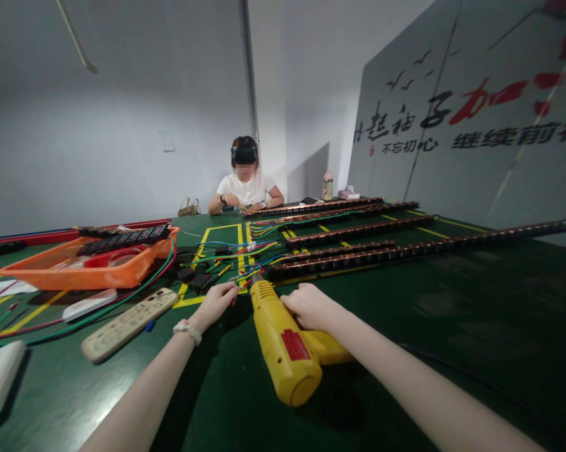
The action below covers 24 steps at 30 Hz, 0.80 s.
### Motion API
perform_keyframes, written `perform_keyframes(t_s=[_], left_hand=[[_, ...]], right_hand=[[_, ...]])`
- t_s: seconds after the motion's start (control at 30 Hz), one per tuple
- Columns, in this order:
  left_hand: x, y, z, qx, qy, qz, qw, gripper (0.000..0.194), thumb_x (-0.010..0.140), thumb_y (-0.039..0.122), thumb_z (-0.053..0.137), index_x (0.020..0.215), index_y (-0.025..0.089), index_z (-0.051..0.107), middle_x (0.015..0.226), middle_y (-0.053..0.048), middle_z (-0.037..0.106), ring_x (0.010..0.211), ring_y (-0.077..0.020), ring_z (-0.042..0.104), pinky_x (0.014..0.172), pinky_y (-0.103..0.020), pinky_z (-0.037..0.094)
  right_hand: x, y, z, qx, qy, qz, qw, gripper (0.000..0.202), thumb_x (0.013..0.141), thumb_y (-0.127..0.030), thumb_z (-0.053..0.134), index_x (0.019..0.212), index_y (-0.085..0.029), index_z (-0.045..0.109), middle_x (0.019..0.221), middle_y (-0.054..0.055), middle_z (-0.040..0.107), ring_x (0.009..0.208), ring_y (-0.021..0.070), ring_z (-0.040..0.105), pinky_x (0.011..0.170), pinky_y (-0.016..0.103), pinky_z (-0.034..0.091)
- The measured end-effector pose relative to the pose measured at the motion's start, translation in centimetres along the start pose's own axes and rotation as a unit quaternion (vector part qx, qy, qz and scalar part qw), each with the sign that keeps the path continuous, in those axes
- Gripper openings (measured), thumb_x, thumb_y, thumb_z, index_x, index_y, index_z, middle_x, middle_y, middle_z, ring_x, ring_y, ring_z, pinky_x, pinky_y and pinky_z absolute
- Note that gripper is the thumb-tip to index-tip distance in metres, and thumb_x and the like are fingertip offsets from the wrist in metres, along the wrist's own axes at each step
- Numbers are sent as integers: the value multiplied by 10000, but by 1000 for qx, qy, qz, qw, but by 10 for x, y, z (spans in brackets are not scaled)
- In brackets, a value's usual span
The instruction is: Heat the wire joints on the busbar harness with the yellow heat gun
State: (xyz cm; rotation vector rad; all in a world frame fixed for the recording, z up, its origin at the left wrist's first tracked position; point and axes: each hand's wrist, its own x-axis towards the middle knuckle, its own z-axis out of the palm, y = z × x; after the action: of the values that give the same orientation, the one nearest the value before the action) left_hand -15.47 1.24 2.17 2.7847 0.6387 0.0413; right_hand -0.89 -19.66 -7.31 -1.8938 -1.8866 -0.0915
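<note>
My right hand (311,306) is wrapped round the handle of a yellow heat gun (283,345), whose metal nozzle points away from me at coloured wires (250,271). Just left of the nozzle, my left hand (219,303) has its fingers pressed together at the wire ends; what they pinch is too small to make out. The wires lead to the near end of a long black strip with copper-coloured edges (358,258). Small black sockets (201,280) lie beyond my left hand.
An orange basket (137,271) with black strips stands at left, near a beige power strip (132,323) and a white box (0,376). More long strips (353,231) lie further back. A person in a white shirt (246,188) sits across the green table (452,326), handling wires.
</note>
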Motion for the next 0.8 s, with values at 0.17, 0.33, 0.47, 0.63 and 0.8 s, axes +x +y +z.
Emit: perform_keyframes(t_s=[0.17,0.33,0.47,0.63,0.8], left_hand=[[0,1,0,-8,-4,-8,1000,401,854,483,374,642,157,469,602,10,483,600,-119,448,573,-227,307],[0,-1,0,-18,-1,-10,1000,385,845,475,385,660,153,488,614,7,494,603,-120,453,565,-222,308],[1,-2,0,-14,-1,-7,1000,392,850,478,376,659,153,483,613,9,490,603,-119,452,568,-222,311],[1,-2,0,-13,1,-5,1000,389,848,477,375,656,156,482,607,13,489,597,-116,449,559,-220,300],[0,1,0,-4,6,0,1000,392,844,465,380,628,156,487,592,8,495,603,-124,458,582,-227,308]], right_hand=[[5,-12,1,0,26,-40,999,213,733,-200,531,930,-134,578,809,75,644,765,224,619,697,317,381],[5,-12,4,7,29,-45,999,199,727,-212,530,907,-143,575,784,66,642,750,215,619,695,310,385],[5,-8,6,20,36,-46,998,188,714,-217,528,890,-167,570,811,55,647,746,211,616,670,301,381],[4,-7,3,27,18,-35,999,196,722,-221,517,899,-165,583,834,69,650,775,205,616,678,285,382],[3,-4,-1,23,0,2,1000,207,719,-222,517,903,-180,602,843,68,655,795,230,624,685,291,397]])
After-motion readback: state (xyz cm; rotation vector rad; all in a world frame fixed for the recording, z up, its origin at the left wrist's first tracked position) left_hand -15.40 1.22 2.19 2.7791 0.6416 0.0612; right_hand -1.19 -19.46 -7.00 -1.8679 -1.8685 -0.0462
